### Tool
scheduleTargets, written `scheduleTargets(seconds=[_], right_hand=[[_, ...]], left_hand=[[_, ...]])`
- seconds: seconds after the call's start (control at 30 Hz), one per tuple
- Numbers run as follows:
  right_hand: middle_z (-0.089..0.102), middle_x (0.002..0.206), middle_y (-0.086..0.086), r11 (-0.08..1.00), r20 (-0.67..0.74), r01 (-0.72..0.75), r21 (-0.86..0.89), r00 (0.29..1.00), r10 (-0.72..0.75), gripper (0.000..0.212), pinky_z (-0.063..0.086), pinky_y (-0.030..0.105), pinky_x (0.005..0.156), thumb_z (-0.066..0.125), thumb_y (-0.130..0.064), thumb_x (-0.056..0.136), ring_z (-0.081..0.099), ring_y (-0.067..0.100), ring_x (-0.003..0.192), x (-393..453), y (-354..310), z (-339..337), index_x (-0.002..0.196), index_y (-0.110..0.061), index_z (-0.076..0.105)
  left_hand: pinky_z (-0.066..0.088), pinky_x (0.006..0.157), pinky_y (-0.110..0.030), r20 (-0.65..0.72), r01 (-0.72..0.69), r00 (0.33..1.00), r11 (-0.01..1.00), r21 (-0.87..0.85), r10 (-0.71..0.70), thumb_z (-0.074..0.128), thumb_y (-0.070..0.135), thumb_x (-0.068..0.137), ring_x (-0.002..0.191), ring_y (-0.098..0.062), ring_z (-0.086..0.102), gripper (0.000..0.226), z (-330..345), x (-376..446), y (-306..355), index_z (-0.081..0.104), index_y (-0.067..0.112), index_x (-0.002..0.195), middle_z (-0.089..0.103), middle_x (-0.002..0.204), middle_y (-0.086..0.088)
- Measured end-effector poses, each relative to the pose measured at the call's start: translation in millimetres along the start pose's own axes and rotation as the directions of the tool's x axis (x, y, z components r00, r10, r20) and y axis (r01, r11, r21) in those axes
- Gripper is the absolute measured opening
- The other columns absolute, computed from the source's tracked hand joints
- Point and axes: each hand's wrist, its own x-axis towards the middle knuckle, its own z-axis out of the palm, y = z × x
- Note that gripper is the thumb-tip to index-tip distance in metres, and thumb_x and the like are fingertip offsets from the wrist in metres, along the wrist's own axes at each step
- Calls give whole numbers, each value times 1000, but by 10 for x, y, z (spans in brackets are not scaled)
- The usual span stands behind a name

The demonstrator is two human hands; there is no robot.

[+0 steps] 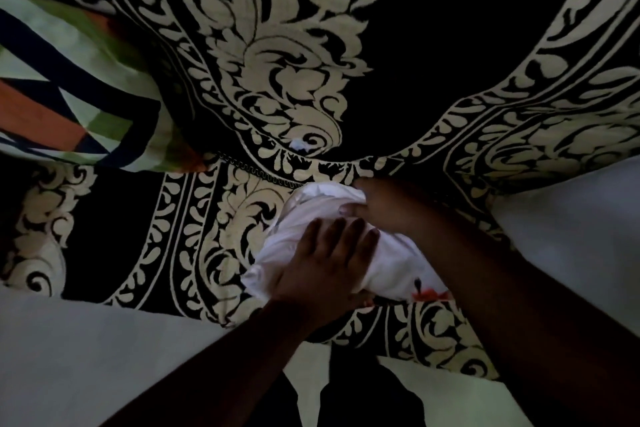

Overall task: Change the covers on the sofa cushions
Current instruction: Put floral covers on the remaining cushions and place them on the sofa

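Observation:
A white cushion insert point(311, 208), bunched up and with a small orange print near its lower right end, lies at the open zip edge of a black cover with a cream floral pattern point(194, 236). My left hand point(329, 260) lies flat on the white cushion, fingers spread and pressing down. My right hand point(384, 204) grips the far end of the white cushion at the cover's opening, its fingertips partly hidden in the fabric. The zip teeth point(256, 172) run along the opening to the left.
More black and cream patterned fabric point(294, 62) fills the upper view. A cushion with green, orange and navy shapes point(69, 97) lies at the left. Pale floor point(86, 357) shows at the bottom and right, with my dark trousers point(346, 399) below.

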Motion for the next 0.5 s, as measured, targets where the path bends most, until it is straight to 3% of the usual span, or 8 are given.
scheduleTargets(seconds=[0.07, 0.13, 0.17, 0.23, 0.27, 0.37, 0.43, 0.5], right_hand=[[68, 96, -2, 995, -103, 78, -56, 991, -84, 21, 45, 31, 74, 55, -44, 100, 67, 23, 96, 62, -87, -9, 102, -25, 65], [69, 89, -9, 982, -297, 176, 70, 943, -148, 15, 49, 28, 73, 54, -28, 101, 67, 8, 84, -23, -100, -109, 99, -27, 69], [68, 88, -14, 949, -417, 243, 199, 897, -143, 17, 50, 22, 73, 55, -20, 101, 63, -5, 80, -114, -96, -218, 100, -26, 71], [65, 90, -19, 888, -587, 396, 234, 785, -196, 19, 44, 7, 75, 55, -12, 100, 60, -10, 82, -204, -100, -470, 100, -22, 71], [64, 90, -20, 896, -581, 412, 165, 775, -249, 17, 43, 9, 75, 55, -13, 101, 60, -6, 85, -208, -105, -578, 99, -22, 70], [66, 91, -14, 955, -485, 295, -39, 830, -276, 15, 42, 28, 73, 55, -32, 102, 63, 12, 91, -105, 9, -667, 101, -23, 68], [69, 105, -2, 968, -443, 202, -149, 861, -249, 33, 43, 33, 79, 50, -51, 99, 62, 23, 101, -101, 28, -582, 113, -25, 65], [67, 119, 1, 955, -431, 74, -286, 880, -197, 63, 41, 43, 94, 35, -75, 90, 58, 28, 114, -213, 47, -499, 125, -30, 61]], left_hand=[[32, 114, -59, -46, -31, 998, 999, -26, 30, 54, 68, 86, 139, -40, 42, 94, 36, 54, -80, 23, 14, 157, 38, 157, -15], [36, 114, -54, -59, -31, 998, 998, -62, 27, 52, 65, 87, 137, -34, 47, 89, 102, 61, -286, 25, 18, 157, 43, 155, -12], [38, 112, -52, -71, -1, 997, 997, -78, -5, 52, 63, 87, 135, -33, 50, 86, 134, 88, -426, 26, 19, 156, 46, 153, -11], [44, 108, -51, -131, 73, 987, 990, -120, -89, 51, 58, 87, 129, -33, 56, 80, 133, 246, -702, 32, 18, 154, 54, 146, -13], [46, 106, -49, -158, 73, 983, 987, -141, -96, 51, 57, 86, 126, -33, 58, 78, 72, 361, -811, 37, 17, 152, 57, 143, -14], [46, 100, -40, -182, -3, 983, 980, -197, -33, 62, 63, 81, 119, -28, 61, 79, -208, 713, -1003, 49, 19, 146, 64, 134, -8], [44, 102, -41, -196, -51, 980, 981, -186, 14, 60, 71, 79, 123, -27, 58, 86, -341, 806, -1020, 48, 19, 147, 61, 137, -7], [35, 112, -50, -151, -30, 988, 992, -123, 12, 43, 84, 81, 136, -26, 49, 95, -434, 761, -1012, 38, 23, 153, 50, 151, -5]])
